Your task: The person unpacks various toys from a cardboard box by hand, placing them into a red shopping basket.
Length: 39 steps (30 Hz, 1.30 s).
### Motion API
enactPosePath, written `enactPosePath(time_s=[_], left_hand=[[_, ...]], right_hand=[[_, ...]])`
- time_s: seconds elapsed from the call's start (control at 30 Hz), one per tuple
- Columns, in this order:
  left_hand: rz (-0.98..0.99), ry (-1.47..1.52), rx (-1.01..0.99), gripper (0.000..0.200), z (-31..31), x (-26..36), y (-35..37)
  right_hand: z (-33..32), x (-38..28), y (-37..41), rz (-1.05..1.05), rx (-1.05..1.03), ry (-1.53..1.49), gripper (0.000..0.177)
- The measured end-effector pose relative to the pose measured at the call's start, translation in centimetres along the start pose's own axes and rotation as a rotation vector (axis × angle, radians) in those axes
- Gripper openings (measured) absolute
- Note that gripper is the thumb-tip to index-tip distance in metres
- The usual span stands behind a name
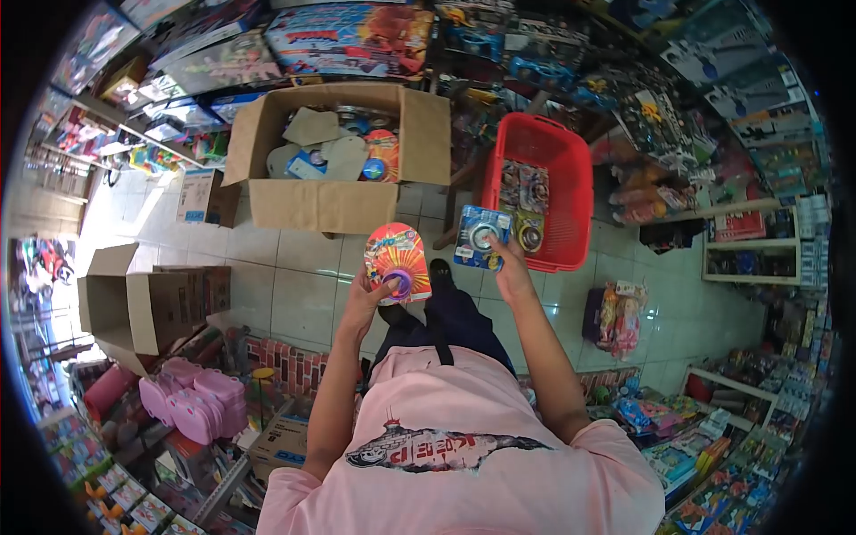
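Observation:
My left hand (366, 299) is closed on a carded yo-yo pack (399, 254), red and orange with a round purple toy in a clear bubble, its thumb over the bubble. In my right hand (512, 270) is a blue carded toy pack (480, 234) with a round silvery piece, the thumb pressed on its front. The blue pack is close to the near left side of a red plastic basket (581, 178), where several small toy packs (524, 189) lie. Beyond the yo-yo pack stands an opened cardboard box (312, 203) filled with mixed carded toys (343, 156).
Another opened cardboard box (152, 308) stands at the left, near pink cases (192, 397). Bagged dolls (622, 316) lie on the tiled floor (285, 290) at the right. Shelves of boxed toys (352, 40) line the far side, with more goods (758, 446) at the near right.

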State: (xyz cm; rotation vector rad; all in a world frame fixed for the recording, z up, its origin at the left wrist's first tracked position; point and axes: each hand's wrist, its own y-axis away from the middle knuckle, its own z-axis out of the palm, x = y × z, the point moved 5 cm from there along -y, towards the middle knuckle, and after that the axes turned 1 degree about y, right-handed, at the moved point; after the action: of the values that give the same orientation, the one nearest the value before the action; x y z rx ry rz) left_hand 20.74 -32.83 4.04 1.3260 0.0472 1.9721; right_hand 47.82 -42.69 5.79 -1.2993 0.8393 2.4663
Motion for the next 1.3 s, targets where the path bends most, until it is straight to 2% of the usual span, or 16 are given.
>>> enactPosePath(time_s=[0.13, 0.27, 0.37, 0.43, 0.47, 0.53, 0.67, 0.73, 0.77, 0.87, 1.0, 1.1, 1.17, 1.2, 1.27, 1.3], left_hand=[[-0.040, -0.058, -0.046, 0.066, 3.7, -0.7, -3.4], [-0.002, -0.159, -0.025, 0.056, 8.0, -1.0, -7.0], [-0.004, -0.166, 0.032, 0.052, 10.4, -2.3, -9.9], [0.025, -0.093, 0.088, 0.048, 11.6, -3.2, -11.6], [0.023, -0.100, 0.094, 0.048, 12.5, -3.3, -12.2], [0.037, -0.070, 0.109, 0.045, 14.0, -3.4, -13.3], [0.071, -0.096, 0.171, 0.044, 15.4, -3.4, -14.0], [0.048, -0.097, 0.210, 0.045, 16.0, -2.9, -13.8], [0.075, -0.107, 0.231, 0.046, 16.4, -2.7, -13.7], [0.082, -0.185, 0.241, 0.042, 16.9, -2.5, -13.6], [0.051, -0.168, 0.253, 0.048, 17.6, -2.6, -14.1], [0.022, -0.171, 0.220, 0.050, 18.8, -2.4, -14.9], [0.081, -0.189, 0.171, 0.052, 20.2, -2.3, -15.5], [0.075, -0.186, 0.164, 0.052, 21.0, -2.3, -15.8], [0.058, -0.203, 0.116, 0.055, 22.8, -2.5, -16.4], [0.051, -0.216, 0.098, 0.058, 24.0, -2.6, -16.6]], right_hand=[[-6.0, -4.2, -1.1, -0.098, 0.128, -0.008, 0.036], [-11.6, -7.3, -3.6, -0.061, 0.280, 0.272, 0.036], [-17.2, -4.7, -7.6, -0.018, 0.275, 0.369, 0.033], [-20.0, -1.5, -10.4, 0.026, 0.198, 0.537, 0.046], [-21.6, 0.8, -12.0, 0.031, 0.194, 0.530, 0.046], [-23.8, 4.9, -14.9, 0.139, 0.094, 1.047, 0.056], [-20.5, 5.0, -14.8, 0.256, 0.063, 0.984, 0.046], [-18.7, 2.7, -14.8, 0.292, -0.027, 1.136, 0.057], [-19.9, 4.8, -15.9, 0.240, -0.049, 1.148, 0.066], [-19.9, 5.0, -16.9, 0.290, -0.098, 1.327, 0.069], [-19.3, 2.9, -16.1, 0.285, -0.069, 1.356, 0.070], [-19.6, 2.0, -16.0, 0.400, -0.054, 1.483, 0.074], [-20.3, 2.5, -16.0, 0.179, -0.041, 1.392, 0.078], [-21.0, 2.6, -15.9, 0.185, -0.032, 1.394, 0.078], [-21.8, 2.1, -15.7, -0.008, -0.064, 1.223, 0.068], [-22.3, 1.2, -15.5, -0.003, -0.056, 1.226, 0.068]])
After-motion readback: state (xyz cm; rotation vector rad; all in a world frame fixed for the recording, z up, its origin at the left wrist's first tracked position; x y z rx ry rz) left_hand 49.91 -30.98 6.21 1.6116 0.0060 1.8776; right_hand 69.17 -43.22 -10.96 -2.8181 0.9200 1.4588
